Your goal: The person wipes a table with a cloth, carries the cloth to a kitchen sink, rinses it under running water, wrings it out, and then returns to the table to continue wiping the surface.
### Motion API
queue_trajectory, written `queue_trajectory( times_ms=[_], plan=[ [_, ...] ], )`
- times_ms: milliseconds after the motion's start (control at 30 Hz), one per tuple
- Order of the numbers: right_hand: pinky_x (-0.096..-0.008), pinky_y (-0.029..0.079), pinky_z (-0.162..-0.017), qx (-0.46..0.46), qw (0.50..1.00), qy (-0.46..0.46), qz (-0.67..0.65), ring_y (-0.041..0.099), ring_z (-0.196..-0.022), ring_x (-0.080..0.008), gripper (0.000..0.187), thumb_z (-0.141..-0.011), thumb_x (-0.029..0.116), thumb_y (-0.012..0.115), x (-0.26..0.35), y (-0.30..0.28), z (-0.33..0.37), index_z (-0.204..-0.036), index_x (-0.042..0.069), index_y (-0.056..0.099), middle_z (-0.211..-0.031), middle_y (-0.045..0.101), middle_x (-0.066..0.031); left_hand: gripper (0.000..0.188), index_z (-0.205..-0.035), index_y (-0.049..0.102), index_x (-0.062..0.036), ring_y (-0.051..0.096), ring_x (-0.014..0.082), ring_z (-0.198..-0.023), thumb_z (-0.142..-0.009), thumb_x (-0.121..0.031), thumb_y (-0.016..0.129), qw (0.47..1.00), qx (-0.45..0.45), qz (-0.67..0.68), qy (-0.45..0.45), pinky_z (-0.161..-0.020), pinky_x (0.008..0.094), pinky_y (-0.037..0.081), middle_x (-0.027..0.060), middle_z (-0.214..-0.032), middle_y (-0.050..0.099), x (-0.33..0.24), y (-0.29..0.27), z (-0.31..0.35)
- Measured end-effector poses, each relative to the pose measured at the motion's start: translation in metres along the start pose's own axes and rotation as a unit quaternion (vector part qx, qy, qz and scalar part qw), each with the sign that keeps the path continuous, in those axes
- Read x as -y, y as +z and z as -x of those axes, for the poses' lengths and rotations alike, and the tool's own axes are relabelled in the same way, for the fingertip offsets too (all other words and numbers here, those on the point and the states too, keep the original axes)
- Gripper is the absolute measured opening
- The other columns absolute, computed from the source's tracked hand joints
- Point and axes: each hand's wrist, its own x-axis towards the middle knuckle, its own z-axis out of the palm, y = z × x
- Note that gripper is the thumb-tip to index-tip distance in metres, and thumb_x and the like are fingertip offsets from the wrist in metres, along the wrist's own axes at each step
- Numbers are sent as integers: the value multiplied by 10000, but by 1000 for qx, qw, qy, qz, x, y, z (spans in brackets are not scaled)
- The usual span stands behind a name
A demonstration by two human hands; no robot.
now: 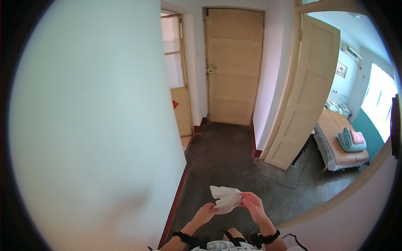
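Observation:
A thin white piece of cloth or tissue [226,199] is stretched between my two hands in front of my body; which of the two materials it is I cannot tell. My left hand [206,212] pinches its lower left edge. At its right side, my right hand [252,204] grips the edge between thumb and fingers. The white piece hangs in loose folds, with a flap sticking up toward the upper left. Dark ruffled cuffs circle both my forearms.
A pale wall [96,125] rises close on my left. Ahead, a closed wooden door [232,67] ends the corridor. On the right an open door [305,92] gives onto a room with a bed [335,138] and folded bedding [351,140]. A cable [289,193] trails over the dark floor [217,159].

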Motion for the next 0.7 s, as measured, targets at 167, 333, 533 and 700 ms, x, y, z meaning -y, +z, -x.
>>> queue_trajectory(
  times_ms=[167, 333, 533, 700],
  plan=[
    [-298, 497, -773, -115, 992, 19, -51, 591, -899, -152, 218, -896, 89, 516, -22, -62, -110, -1098, 29, 573, -1008, 621, -54, 219, -931, 580, -12, 579, 338, -858, -844, -213, 588, 998, -53, -19, 32, -737, 377, 463, 177, -877, 582, -13, -27, -137],
    [-271, 473, -730, -118, 985, 116, -41, 569, -835, -127, 248, -873, 130, 549, -29, -113, -245, -1107, 53, 579, -947, 607, -27, 216, -914, 584, -9, 595, 305, -857, -840, -211, 606, 992, -118, -14, 51, -743, 368, 477, 152, -880, 582, -8, -57, -250],
    [-265, 487, -662, -39, 969, 191, 151, 582, -816, -123, 229, -852, 87, 588, -16, -138, -409, -1076, 42, 596, -913, 632, -30, 266, -995, 603, -16, 612, 253, -840, -837, -228, 634, 973, -224, 51, 27, -716, 320, 489, 126, -958, 602, -12, -92, -349],
    [-222, 475, -623, 24, 982, 110, 150, 574, -756, -96, 221, -845, 66, 598, -11, -128, -540, -1060, 15, 586, -915, 634, -43, 245, -965, 588, -10, 608, 205, -786, -837, -213, 640, 962, -255, 91, -28, -681, 306, 468, 121, -876, 609, -8, -150, -441]
  ],
)
